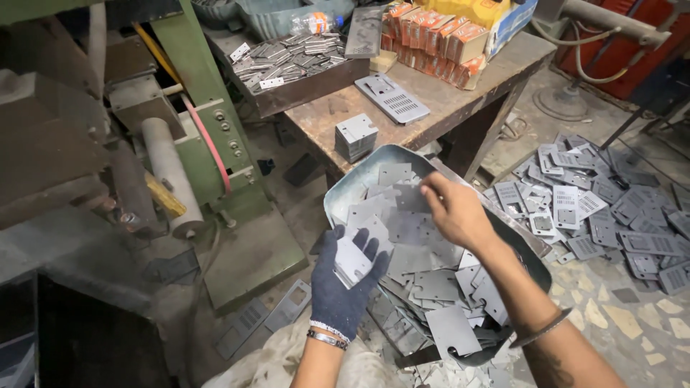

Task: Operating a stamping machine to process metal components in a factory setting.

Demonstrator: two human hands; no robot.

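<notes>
My left hand (343, 282) wears a dark blue knitted glove and holds a small stack of flat grey metal plates (352, 261) in its palm. My bare right hand (454, 210) reaches into a big metal basin (343, 189) heaped with the same grey plates and pinches one plate (411, 199) near the top of the heap. The basin sits low in front of me, between my two arms. A bangle circles my right forearm.
A green press machine (208, 136) stands to the left. Behind the basin is a worn wooden table (460, 90) with a small plate stack (356, 136), a perforated plate, a tray of metal parts (287, 59) and orange boxes (431, 39). Perforated plates (596, 205) litter the floor at right.
</notes>
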